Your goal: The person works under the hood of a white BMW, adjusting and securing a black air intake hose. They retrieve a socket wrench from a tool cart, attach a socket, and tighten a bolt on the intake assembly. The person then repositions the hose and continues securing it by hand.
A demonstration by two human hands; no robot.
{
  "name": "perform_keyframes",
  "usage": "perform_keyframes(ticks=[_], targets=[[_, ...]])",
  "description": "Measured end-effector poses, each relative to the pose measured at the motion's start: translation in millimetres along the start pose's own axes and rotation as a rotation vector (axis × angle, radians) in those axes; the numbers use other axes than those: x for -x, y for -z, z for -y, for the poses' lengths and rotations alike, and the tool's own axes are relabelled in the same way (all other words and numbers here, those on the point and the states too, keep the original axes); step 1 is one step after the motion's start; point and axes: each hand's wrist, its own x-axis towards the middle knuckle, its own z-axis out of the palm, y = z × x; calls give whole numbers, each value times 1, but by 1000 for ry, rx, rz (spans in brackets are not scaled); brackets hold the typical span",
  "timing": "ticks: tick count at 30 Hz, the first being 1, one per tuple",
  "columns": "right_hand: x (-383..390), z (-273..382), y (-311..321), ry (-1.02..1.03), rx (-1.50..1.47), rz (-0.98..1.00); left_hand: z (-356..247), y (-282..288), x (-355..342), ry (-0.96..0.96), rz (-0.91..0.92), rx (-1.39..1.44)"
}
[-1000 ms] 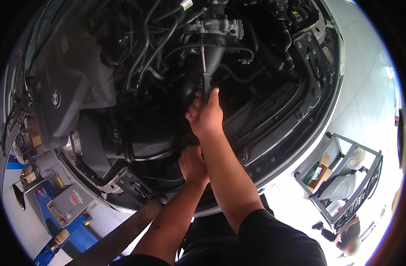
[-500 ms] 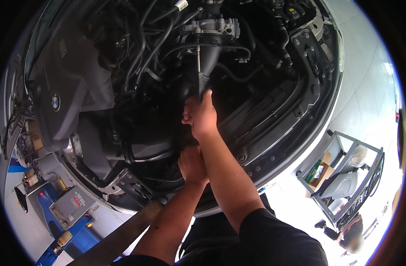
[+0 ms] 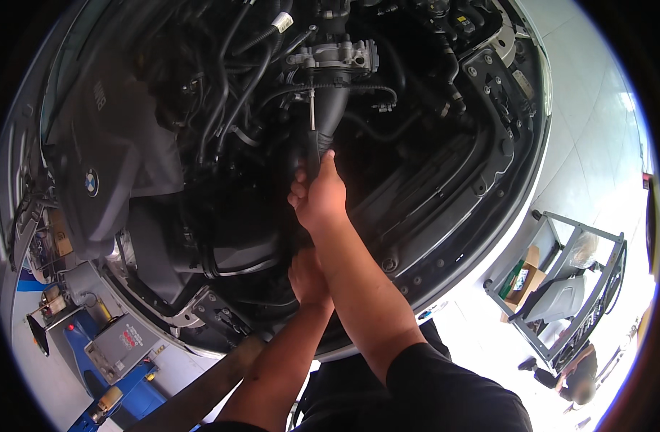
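Observation:
My right hand (image 3: 321,193) is wrapped around the black handle of a screwdriver (image 3: 313,144), with the thumb lying along it. The bright shaft points away from me, its tip at the underside of a silver metal throttle body (image 3: 337,55). Just right of the tool runs a black ribbed air hose (image 3: 335,108). Lower down, partly behind my right forearm, my left hand (image 3: 310,279) is curled in the dark near the front of the engine bay. Its fingertips and anything in them are hidden.
A black engine cover (image 3: 121,144) and a thick intake duct (image 3: 243,248) lie to the left. The front panel (image 3: 445,194) curves along the right. A grey wheeled cart (image 3: 560,288) with boxes stands beyond the car, a person (image 3: 580,378) near it. Blue equipment (image 3: 132,396) is at lower left.
The view has shifted slightly, so the engine bay sits a little lower and further left. My right hand keeps its grip on the screwdriver, and my left hand stays curled below it.

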Motion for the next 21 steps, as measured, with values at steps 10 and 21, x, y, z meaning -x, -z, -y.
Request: perform_keyframes(ticks=[10,21], targets=[[-5,-4,3,140,158,-23,-3,5,-1,-13,-27,31],[-3,0,-1,259,281,-101,0,-6,0,20,-85,90]])
